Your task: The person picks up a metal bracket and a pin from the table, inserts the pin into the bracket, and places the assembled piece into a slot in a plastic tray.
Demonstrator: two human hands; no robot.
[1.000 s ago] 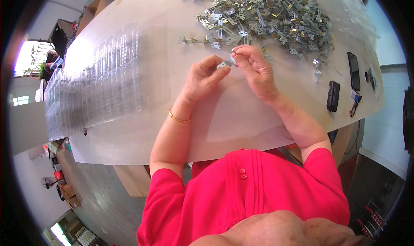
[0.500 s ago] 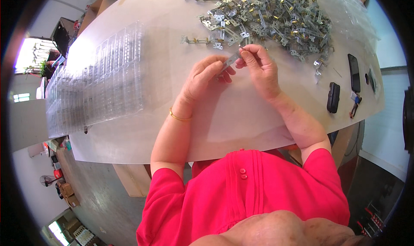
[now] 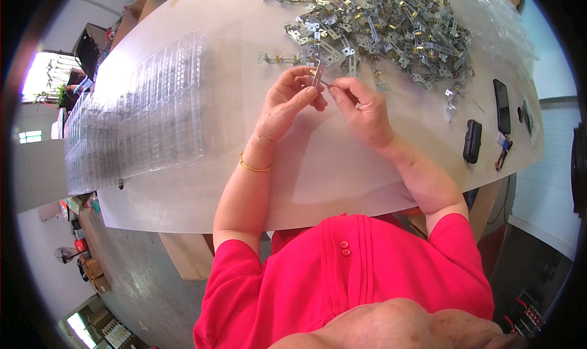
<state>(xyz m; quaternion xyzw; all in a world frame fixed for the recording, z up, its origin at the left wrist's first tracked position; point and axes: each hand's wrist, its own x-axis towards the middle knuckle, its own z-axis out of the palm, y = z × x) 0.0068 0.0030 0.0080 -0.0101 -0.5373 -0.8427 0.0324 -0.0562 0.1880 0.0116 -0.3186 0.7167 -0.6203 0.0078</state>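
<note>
Between the thumb and fingers of my left hand [image 3: 284,104], a small flat metal bracket [image 3: 317,76] stands tilted, its bent end pointing away from me. My right hand [image 3: 365,112] is closed in a pinch right beside it. From those fingertips a thin dark piece reaches to the bracket; whether it belongs to the bracket or is separate I cannot tell. Just beyond my hands lies a large heap of metal brackets [image 3: 391,34], some with yellowish parts. One loose bracket [image 3: 278,58] rests at the heap's left side.
Stacked clear plastic trays [image 3: 140,113] occupy the table's left side. To the right lie a black case [image 3: 472,141], a phone [image 3: 502,106] and keys [image 3: 503,153]. Clear plastic sheeting [image 3: 489,22] spreads at the far right. The table's near edge [image 3: 183,231] runs in front of me.
The bracket has turned more upright in my left hand. My right hand has come lower and slightly left, its grip shifting from the bracket's far end to its near right side.
</note>
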